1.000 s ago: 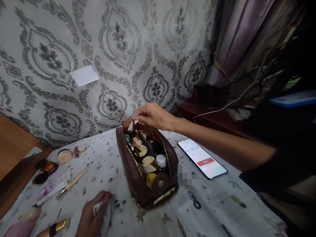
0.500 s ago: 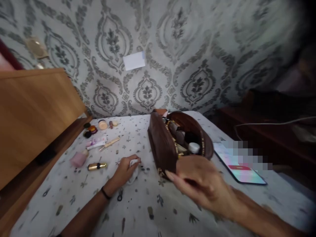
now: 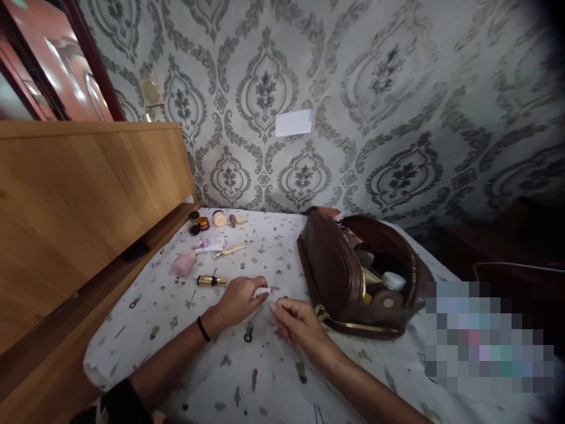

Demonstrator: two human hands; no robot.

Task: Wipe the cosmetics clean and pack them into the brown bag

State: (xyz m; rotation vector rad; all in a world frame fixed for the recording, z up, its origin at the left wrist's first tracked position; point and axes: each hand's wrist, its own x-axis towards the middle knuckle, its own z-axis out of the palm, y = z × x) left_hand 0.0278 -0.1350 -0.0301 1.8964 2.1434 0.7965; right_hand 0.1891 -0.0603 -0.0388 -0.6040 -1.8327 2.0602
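My left hand (image 3: 242, 300), with a black band at its wrist, is closed around a small white object (image 3: 263, 291) that pokes out between thumb and fingers. Just to its right, my right hand (image 3: 296, 323) has its fingers curled together near the white object; whether anything is between them is too small to tell. Beyond my right hand stands an open brown bag (image 3: 329, 259) with gold zips, holding a white-capped container (image 3: 392, 281) and other items. A gold and black tube (image 3: 212, 281) lies left of my left hand.
A pink bottle (image 3: 183, 265), a pink-and-white tube (image 3: 209, 245), a slim beige stick (image 3: 230, 250) and several small jars (image 3: 219, 218) lie at the back left of the patterned cloth (image 3: 265, 377). A wooden panel (image 3: 97, 200) borders the left; a blurred-out patch covers the right.
My right hand has moved left, off the front of the bag, to beside my left hand. The view has turned, so the bag and small items appear further right.
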